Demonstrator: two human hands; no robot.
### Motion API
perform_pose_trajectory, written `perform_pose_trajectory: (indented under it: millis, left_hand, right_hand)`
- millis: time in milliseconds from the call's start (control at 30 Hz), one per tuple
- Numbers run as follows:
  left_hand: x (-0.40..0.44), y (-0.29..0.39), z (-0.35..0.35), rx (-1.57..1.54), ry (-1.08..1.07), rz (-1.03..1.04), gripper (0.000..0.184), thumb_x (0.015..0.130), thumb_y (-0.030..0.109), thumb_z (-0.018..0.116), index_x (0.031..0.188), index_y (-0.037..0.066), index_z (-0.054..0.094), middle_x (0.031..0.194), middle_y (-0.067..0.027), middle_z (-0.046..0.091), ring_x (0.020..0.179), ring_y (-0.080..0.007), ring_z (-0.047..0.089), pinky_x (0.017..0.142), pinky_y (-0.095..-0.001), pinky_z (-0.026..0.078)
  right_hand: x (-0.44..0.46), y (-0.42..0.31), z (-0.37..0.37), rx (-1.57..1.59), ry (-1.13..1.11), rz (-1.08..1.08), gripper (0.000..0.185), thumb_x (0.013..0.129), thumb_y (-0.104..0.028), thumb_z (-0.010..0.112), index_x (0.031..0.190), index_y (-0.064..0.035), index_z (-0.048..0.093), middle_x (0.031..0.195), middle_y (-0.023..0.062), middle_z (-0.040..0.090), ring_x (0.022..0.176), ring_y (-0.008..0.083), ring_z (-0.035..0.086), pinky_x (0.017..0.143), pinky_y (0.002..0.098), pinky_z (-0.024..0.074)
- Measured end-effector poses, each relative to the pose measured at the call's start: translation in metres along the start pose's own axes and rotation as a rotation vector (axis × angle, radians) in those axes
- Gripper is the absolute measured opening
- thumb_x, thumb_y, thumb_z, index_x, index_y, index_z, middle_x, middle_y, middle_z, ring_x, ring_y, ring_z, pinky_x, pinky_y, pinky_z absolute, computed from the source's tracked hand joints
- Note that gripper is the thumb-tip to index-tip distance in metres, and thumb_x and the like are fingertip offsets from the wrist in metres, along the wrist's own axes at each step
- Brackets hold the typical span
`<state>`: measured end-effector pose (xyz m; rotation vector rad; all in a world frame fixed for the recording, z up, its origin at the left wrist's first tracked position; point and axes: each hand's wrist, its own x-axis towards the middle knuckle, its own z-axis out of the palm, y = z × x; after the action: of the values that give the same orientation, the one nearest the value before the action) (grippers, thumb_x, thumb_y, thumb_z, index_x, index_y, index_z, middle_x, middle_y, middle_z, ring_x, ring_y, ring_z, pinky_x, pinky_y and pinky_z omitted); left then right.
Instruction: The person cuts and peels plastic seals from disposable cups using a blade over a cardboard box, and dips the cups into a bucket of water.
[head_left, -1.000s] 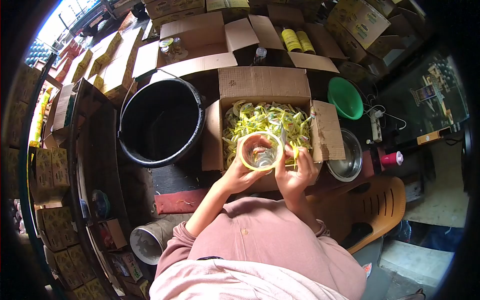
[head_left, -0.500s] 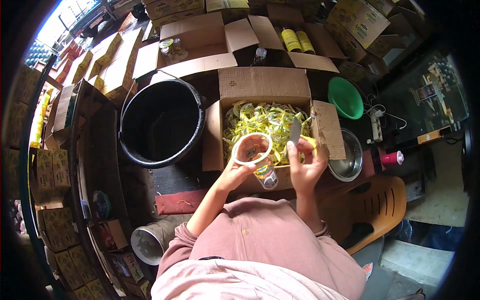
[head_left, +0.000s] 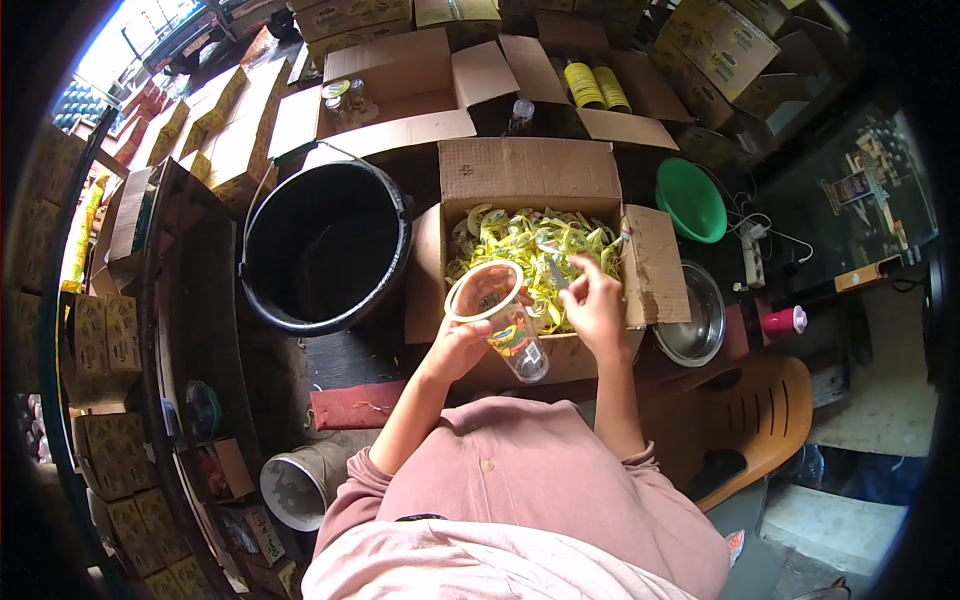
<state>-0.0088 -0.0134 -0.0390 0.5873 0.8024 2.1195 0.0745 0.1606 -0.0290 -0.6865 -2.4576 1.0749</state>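
Note:
My left hand is wrapped round a clear plastic cup with a printed label, tilted so that its mouth faces up and left. Just right of it, my right hand grips a knife, its short grey blade pointing up and left; the handle is hidden in the fingers. Both hands are over the near side of an open cardboard box. Inside the box lies a heap of yellow and clear plastic strips.
Left of the box stands a black bucket. To the right are a green bowl, a metal bowl and an orange chair. Behind sits another open carton with jars. A grey bucket is at lower left.
My right hand has lowered slightly, the blade tipping left. The yellow strip at its fingers no longer shows there. My left hand has moved slightly left, with the cup more tilted.

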Motion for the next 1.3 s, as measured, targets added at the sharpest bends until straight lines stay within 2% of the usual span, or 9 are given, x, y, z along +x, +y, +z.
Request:
perform_pose_trajectory:
  millis: [33, 67, 100, 200, 300, 667, 967, 1067, 1300]
  left_hand:
    - [-0.001, 0.000, 0.000, 0.071, 0.024, 0.022, 0.071, 0.070, 0.031, 0.061, 0.128, 0.005, 0.032, 0.116, -0.0147, 0.044, 0.107, -0.0264, 0.047, 0.090, -0.0396, 0.041]
    - [-0.001, 0.001, 0.003, 0.085, 0.053, 0.056, 0.070, 0.070, 0.025, 0.063, 0.128, 0.004, 0.031, 0.118, -0.0127, 0.043, 0.109, -0.0261, 0.047, 0.091, -0.0389, 0.040]
    - [-0.001, 0.001, 0.004, 0.127, 0.054, 0.096, 0.067, 0.071, 0.019, 0.062, 0.128, 0.004, 0.030, 0.117, -0.0122, 0.043, 0.109, -0.0249, 0.046, 0.092, -0.0385, 0.040]
    - [0.001, 0.001, 0.010, 0.288, 0.071, 0.213, 0.062, 0.073, -0.001, 0.060, 0.127, 0.005, 0.029, 0.116, -0.0111, 0.041, 0.110, -0.0212, 0.043, 0.092, -0.0368, 0.039]
    - [0.002, 0.005, 0.013, 0.471, 0.016, 0.333, 0.064, 0.072, -0.003, 0.060, 0.127, 0.005, 0.028, 0.116, -0.0111, 0.041, 0.110, -0.0207, 0.043, 0.092, -0.0365, 0.039]
    - [-0.002, 0.004, 0.017, 0.647, -0.009, 0.340, 0.070, 0.068, 0.003, 0.070, 0.125, 0.005, 0.028, 0.115, -0.0114, 0.041, 0.109, -0.0221, 0.044, 0.092, -0.0360, 0.040]
    - [-0.001, -0.001, 0.011, 0.559, 0.009, 0.302, 0.070, 0.068, 0.004, 0.071, 0.124, 0.004, 0.028, 0.115, -0.0119, 0.041, 0.109, -0.0224, 0.045, 0.092, -0.0359, 0.040]
    - [-0.002, 0.005, 0.017, 0.754, -0.057, 0.344, 0.071, 0.068, 0.004, 0.071, 0.125, 0.005, 0.028, 0.114, -0.0122, 0.042, 0.108, -0.0225, 0.046, 0.091, -0.0358, 0.040]
    - [-0.001, 0.004, 0.016, 0.619, -0.037, 0.335, 0.071, 0.068, 0.005, 0.071, 0.125, 0.005, 0.028, 0.114, -0.0120, 0.042, 0.109, -0.0227, 0.046, 0.091, -0.0351, 0.040]
  right_hand:
    - [-0.004, -0.008, 0.001, 0.084, 0.081, -0.023, 0.035, 0.070, 0.003, 0.064, 0.104, 0.0002, 0.057, 0.063, 0.0066, 0.058, 0.058, 0.0099, 0.056, 0.056, 0.0241, 0.0463]
    - [-0.005, -0.016, 0.002, 0.156, 0.237, -0.149, 0.031, 0.069, 0.002, 0.064, 0.099, -0.0021, 0.058, 0.060, 0.0059, 0.059, 0.052, 0.0136, 0.057, 0.054, 0.0267, 0.0456]
    - [-0.011, -0.029, -0.001, 0.229, 0.332, -0.163, 0.028, 0.070, 0.001, 0.064, 0.097, -0.0032, 0.059, 0.061, 0.0045, 0.059, 0.053, 0.0120, 0.057, 0.054, 0.0249, 0.0446]
    - [-0.030, -0.060, -0.007, 0.218, 0.385, -0.318, 0.022, 0.071, 0.000, 0.064, 0.093, -0.0040, 0.062, 0.065, 0.0046, 0.058, 0.056, 0.0116, 0.057, 0.054, 0.0244, 0.0442]
    - [-0.038, -0.068, 0.000, 0.244, 0.444, -0.388, 0.021, 0.069, 0.001, 0.066, 0.089, -0.0033, 0.062, 0.067, 0.0057, 0.059, 0.058, 0.0127, 0.058, 0.054, 0.0241, 0.0459]
    - [-0.038, -0.069, 0.011, 0.201, 0.476, -0.447, 0.019, 0.069, 0.002, 0.065, 0.087, -0.0022, 0.062, 0.073, 0.0078, 0.062, 0.060, 0.0145, 0.060, 0.055, 0.0244, 0.0476]
    - [-0.043, -0.073, 0.009, 0.197, 0.485, -0.465, 0.018, 0.069, 0.003, 0.065, 0.086, -0.0006, 0.061, 0.071, 0.0086, 0.062, 0.059, 0.0144, 0.060, 0.056, 0.0247, 0.0476]
    - [-0.039, -0.069, 0.009, 0.189, 0.492, -0.479, 0.018, 0.069, 0.003, 0.064, 0.086, -0.0005, 0.061, 0.071, 0.0088, 0.062, 0.059, 0.0146, 0.060, 0.056, 0.0245, 0.0474]
    - [-0.045, -0.069, 0.006, 0.257, 0.470, -0.442, 0.020, 0.068, 0.007, 0.063, 0.087, 0.0026, 0.057, 0.074, 0.0092, 0.060, 0.062, 0.0132, 0.059, 0.058, 0.0233, 0.0468]
